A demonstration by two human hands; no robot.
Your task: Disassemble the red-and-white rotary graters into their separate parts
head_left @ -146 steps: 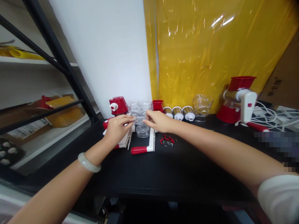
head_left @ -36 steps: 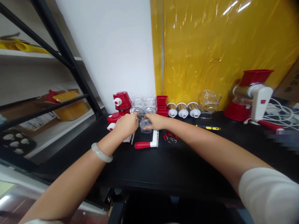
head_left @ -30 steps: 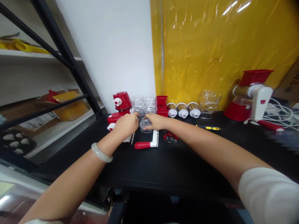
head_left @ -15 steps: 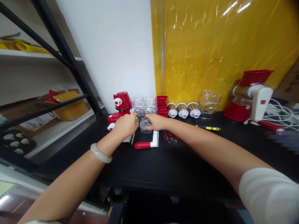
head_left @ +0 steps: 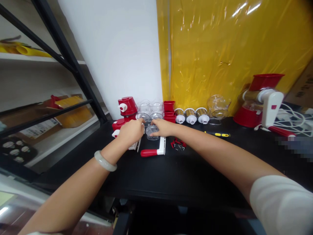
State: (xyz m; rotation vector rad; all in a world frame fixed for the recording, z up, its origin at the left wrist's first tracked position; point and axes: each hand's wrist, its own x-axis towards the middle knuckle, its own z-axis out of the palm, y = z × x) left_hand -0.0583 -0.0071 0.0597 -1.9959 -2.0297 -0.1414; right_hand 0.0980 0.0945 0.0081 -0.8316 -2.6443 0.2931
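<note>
My right hand (head_left: 163,127) curls its thumb and fingers around a small clear plastic part (head_left: 152,133) low over the black table. Just to its left, my left hand (head_left: 133,131) is closed with the fingertips pointing away, beside the same part; what it grips is hidden. Behind and left of it stand red grinder bases (head_left: 128,107) with white knobs. Clear plastic housings (head_left: 144,107) are lined up beyond both hands. In front of the clear part lies a crank handle (head_left: 153,152) with a red grip and white arm.
Red hoppers (head_left: 169,107) and several white-rimmed grater drums (head_left: 190,116) line the back. Small red and metal pieces (head_left: 178,144) and a yellow-black screwdriver (head_left: 217,134) lie rightward. An assembled rotary grater (head_left: 259,101) stands far right near white cables (head_left: 295,120). Shelving (head_left: 80,85) borders the left.
</note>
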